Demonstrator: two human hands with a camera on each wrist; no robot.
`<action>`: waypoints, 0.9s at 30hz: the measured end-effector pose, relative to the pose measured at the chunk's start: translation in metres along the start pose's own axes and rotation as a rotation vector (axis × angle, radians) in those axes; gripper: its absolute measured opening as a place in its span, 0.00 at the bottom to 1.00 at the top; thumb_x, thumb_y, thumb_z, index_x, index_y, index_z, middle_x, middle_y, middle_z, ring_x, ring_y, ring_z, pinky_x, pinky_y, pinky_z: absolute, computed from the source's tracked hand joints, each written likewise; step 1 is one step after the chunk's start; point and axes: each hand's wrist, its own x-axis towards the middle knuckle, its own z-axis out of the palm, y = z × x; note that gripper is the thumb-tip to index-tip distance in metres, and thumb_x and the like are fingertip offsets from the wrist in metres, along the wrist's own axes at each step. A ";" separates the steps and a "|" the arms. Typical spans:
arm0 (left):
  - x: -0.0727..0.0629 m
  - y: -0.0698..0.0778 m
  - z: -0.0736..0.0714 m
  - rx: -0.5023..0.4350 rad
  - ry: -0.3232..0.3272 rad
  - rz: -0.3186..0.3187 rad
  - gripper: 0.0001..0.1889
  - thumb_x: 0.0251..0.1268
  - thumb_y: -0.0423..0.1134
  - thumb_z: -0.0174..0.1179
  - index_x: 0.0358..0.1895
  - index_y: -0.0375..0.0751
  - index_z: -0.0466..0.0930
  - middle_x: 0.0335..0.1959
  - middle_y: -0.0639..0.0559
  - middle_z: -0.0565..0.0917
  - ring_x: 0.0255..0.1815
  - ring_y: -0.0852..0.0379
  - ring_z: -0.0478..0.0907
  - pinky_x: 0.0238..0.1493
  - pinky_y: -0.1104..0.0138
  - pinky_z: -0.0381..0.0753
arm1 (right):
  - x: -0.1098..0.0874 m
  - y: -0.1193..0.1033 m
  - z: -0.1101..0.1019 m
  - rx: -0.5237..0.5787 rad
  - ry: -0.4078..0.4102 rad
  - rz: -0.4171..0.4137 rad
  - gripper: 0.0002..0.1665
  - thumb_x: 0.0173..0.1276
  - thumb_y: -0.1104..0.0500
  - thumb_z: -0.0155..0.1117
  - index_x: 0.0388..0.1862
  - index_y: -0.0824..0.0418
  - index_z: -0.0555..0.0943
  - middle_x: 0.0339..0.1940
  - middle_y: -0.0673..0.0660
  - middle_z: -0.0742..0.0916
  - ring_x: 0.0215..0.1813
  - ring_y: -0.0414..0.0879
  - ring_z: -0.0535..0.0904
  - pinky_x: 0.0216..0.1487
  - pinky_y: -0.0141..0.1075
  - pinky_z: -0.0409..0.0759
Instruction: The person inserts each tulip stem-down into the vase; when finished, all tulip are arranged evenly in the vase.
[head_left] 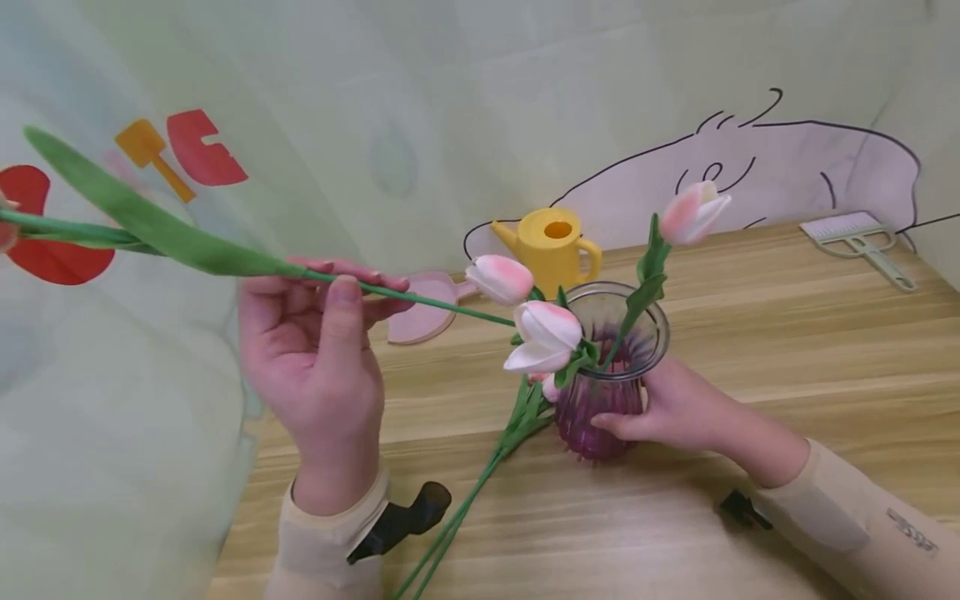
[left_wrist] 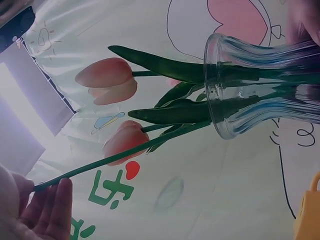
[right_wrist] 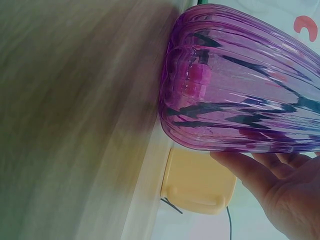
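Note:
My left hand [head_left: 315, 358] pinches the thin green stem [head_left: 435, 301] of an artificial tulip between thumb and fingers. A long leaf [head_left: 172, 229] extends to its left, and the blossom is cut off at the left edge of the head view. In the left wrist view, the stem's far end meets the mouth of a ribbed glass vase [left_wrist: 220, 87]. My right hand [head_left: 690, 408] grips this purple-tinted vase [right_wrist: 240, 85] around its side. Out of the vase rises a pink-white tulip [head_left: 693, 212]; other tulip blossoms [head_left: 543, 337] overlap its left rim.
Several tulip stems [head_left: 491, 467] lie on the wooden table [head_left: 750, 317] left of the vase. Behind stands a yellow watering can [head_left: 546, 250], beside a pink toy dustpan [head_left: 427, 312]. A toy rake-like brush [head_left: 862, 242] lies at the back right. Printed curtains [head_left: 450, 100] enclose the table.

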 end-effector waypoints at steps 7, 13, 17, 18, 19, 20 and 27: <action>-0.004 -0.011 0.003 0.142 -0.048 -0.068 0.06 0.67 0.18 0.58 0.44 0.25 0.74 0.34 0.37 0.83 0.31 0.42 0.88 0.36 0.53 0.90 | 0.000 0.000 0.001 0.030 -0.007 -0.003 0.50 0.56 0.58 0.83 0.73 0.49 0.65 0.63 0.46 0.83 0.67 0.45 0.78 0.71 0.44 0.75; -0.011 -0.026 0.006 0.212 -0.164 -0.122 0.07 0.69 0.20 0.60 0.45 0.26 0.74 0.37 0.41 0.86 0.36 0.45 0.88 0.41 0.51 0.90 | 0.000 0.000 0.000 0.040 -0.016 0.004 0.52 0.55 0.59 0.84 0.73 0.45 0.64 0.65 0.43 0.82 0.69 0.43 0.77 0.73 0.44 0.73; -0.015 -0.034 0.006 0.256 -0.236 -0.172 0.09 0.68 0.21 0.62 0.47 0.23 0.75 0.41 0.45 0.87 0.39 0.49 0.88 0.45 0.52 0.90 | -0.001 0.000 0.000 0.041 -0.016 0.013 0.50 0.55 0.58 0.84 0.73 0.47 0.65 0.64 0.44 0.83 0.69 0.44 0.78 0.73 0.47 0.73; -0.016 -0.036 0.007 0.268 -0.245 -0.184 0.09 0.68 0.20 0.62 0.47 0.22 0.74 0.41 0.46 0.87 0.38 0.50 0.88 0.45 0.53 0.90 | -0.001 0.000 0.000 0.031 -0.012 0.019 0.50 0.55 0.58 0.84 0.73 0.47 0.65 0.64 0.44 0.83 0.68 0.44 0.78 0.72 0.47 0.74; -0.017 -0.038 0.006 0.286 -0.255 -0.193 0.09 0.67 0.20 0.62 0.47 0.21 0.74 0.41 0.48 0.87 0.38 0.51 0.88 0.45 0.54 0.90 | -0.001 0.000 0.000 0.028 -0.012 0.019 0.49 0.56 0.57 0.83 0.73 0.47 0.65 0.64 0.44 0.83 0.69 0.44 0.77 0.72 0.47 0.74; -0.018 -0.039 0.007 0.306 -0.264 -0.203 0.10 0.67 0.20 0.62 0.48 0.20 0.74 0.41 0.49 0.87 0.38 0.52 0.88 0.45 0.55 0.90 | -0.001 -0.001 0.000 0.029 -0.013 0.022 0.49 0.56 0.57 0.83 0.73 0.47 0.66 0.63 0.44 0.83 0.68 0.44 0.78 0.72 0.47 0.74; -0.023 -0.050 0.008 0.413 -0.376 -0.221 0.09 0.67 0.21 0.62 0.48 0.23 0.76 0.39 0.50 0.87 0.32 0.56 0.83 0.38 0.67 0.86 | 0.000 0.000 -0.001 0.036 -0.012 0.025 0.46 0.57 0.55 0.83 0.70 0.49 0.67 0.62 0.45 0.83 0.69 0.45 0.77 0.73 0.48 0.73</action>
